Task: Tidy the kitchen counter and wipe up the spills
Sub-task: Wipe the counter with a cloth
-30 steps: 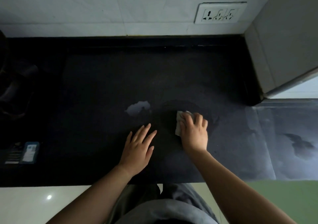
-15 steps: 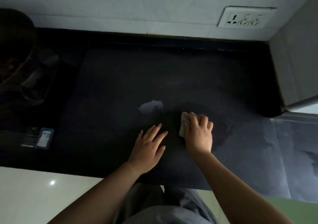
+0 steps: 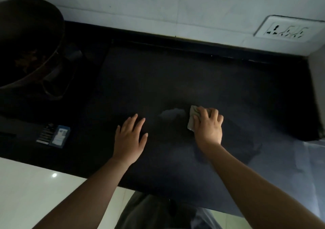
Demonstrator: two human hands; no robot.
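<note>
The black stone counter (image 3: 158, 73) fills the view in dim light. A small pale puddle (image 3: 169, 114) lies in its middle. My right hand (image 3: 208, 128) presses a folded grey cloth (image 3: 192, 118) flat on the counter, its left edge just right of the puddle. A damp smeared patch (image 3: 246, 146) spreads to the right of that hand. My left hand (image 3: 130, 139) rests flat on the counter left of the puddle, fingers spread, holding nothing.
A dark wok (image 3: 26, 43) with food scraps sits on a stove at the far left. A small blue and white packet (image 3: 56, 136) lies near the counter's front edge. A wall socket (image 3: 288, 30) is at the back right, and pale floor (image 3: 35, 193) shows below.
The view has swung left, bringing the wok into sight. My right hand with the cloth has come closer to the puddle. My left hand has stayed flat on the counter.
</note>
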